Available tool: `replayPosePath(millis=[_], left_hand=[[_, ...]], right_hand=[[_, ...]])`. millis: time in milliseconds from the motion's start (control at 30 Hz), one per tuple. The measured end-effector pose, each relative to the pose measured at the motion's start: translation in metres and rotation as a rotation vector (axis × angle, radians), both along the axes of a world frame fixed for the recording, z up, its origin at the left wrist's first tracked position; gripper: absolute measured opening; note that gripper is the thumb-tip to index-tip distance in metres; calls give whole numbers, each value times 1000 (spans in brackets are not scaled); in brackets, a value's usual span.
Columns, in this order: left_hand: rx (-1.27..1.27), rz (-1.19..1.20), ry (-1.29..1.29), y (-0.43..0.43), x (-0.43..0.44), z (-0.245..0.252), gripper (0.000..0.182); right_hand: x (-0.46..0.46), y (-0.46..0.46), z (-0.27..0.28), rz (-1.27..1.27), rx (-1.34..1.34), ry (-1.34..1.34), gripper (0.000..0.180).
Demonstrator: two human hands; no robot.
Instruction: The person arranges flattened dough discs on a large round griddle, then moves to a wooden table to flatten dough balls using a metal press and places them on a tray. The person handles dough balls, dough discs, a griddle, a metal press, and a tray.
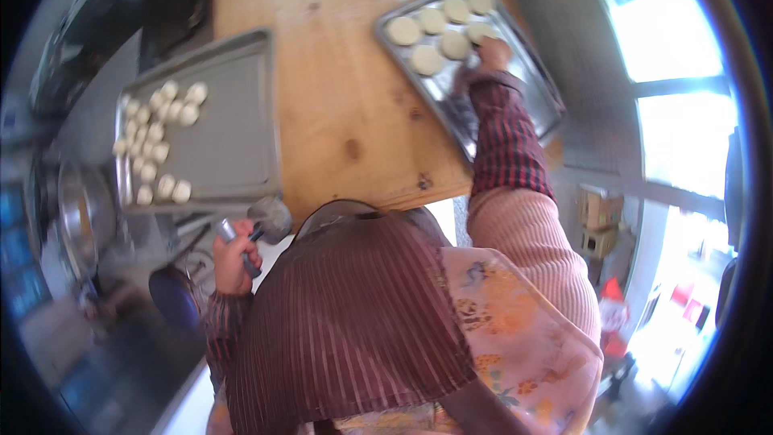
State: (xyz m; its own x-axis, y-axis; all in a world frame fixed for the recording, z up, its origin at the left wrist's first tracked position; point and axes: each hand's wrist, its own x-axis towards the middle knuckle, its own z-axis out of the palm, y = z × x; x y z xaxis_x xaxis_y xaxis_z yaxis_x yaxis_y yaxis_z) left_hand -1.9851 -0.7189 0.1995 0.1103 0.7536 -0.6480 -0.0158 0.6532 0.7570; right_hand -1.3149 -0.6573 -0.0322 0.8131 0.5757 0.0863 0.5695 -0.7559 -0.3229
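My left hand [237, 257] is closed around grey-handled tools [227, 231] near the lower left of the wooden table; a round, greyish tool head [272, 217] shows beside it, its exact kind unclear. My right hand [494, 54] reaches over a metal baking tray [531, 99] at the upper right, its fingers at one of several flat round dough discs [454, 45]; whether they grip it cannot be told. A larger metal tray [235, 127] on the left holds many small pale dough balls [148, 145], gathered along its left side.
The wooden table [338, 103] lies between the two trays, with pale flour marks at its far end. A metal bowl [84, 217] stands at the far left and a round-topped stool [174, 295] near the left hand. Boxes [601, 208] are stacked at the right by bright windows.
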Motion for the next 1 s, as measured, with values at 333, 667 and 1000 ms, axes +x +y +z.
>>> replayPosePath(millis=[333,667,1000], left_hand=[[-7,119,-30,-14,-53,-6,20],[-10,248,-48,-27,-113,-7,19],[51,264,-52,-25,-123,-3,17]], right_hand=[[-315,99,78,749,545,318,19],[-682,126,107,2012,371,-28,40],[-598,119,142,1093,-52,1334,29]])
